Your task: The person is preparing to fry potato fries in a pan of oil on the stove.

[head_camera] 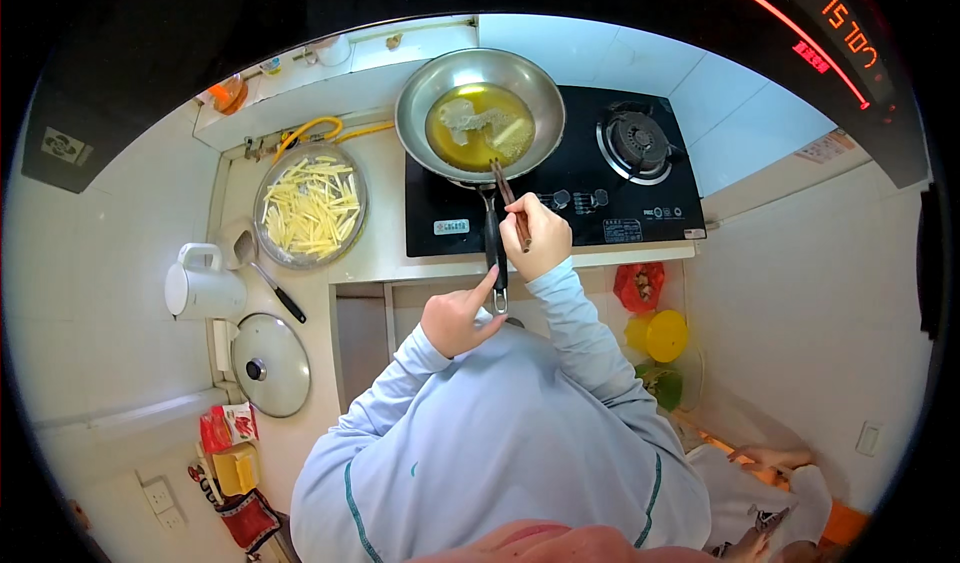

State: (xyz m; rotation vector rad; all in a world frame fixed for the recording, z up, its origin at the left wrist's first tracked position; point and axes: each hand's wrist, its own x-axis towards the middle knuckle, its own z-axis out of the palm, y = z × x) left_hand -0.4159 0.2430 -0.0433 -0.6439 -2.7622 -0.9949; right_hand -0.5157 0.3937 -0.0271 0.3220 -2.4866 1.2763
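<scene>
My right hand (535, 237) is closed around a pair of brown chopsticks (505, 184). Their tips reach the near inner side of a stainless steel frying pan (409, 116). Yellow oil (459, 159) lies in the pan, with a pale strip (510, 133) bubbling at its right and a whitish patch of foam to the left. My left hand (459, 319) is at the end of the black pan handle (492, 236). Its index finger and thumb are spread, their tips at the handle; whether they grip it is not plain.
The pan sits on a black gas hob (457, 233) beside a second burner (639, 136). On the left counter are a plate of pale cut strips (311, 206), a slotted turner (262, 270), a white kettle (202, 285) and a glass lid (281, 383). Another person (772, 488) is behind, lower right.
</scene>
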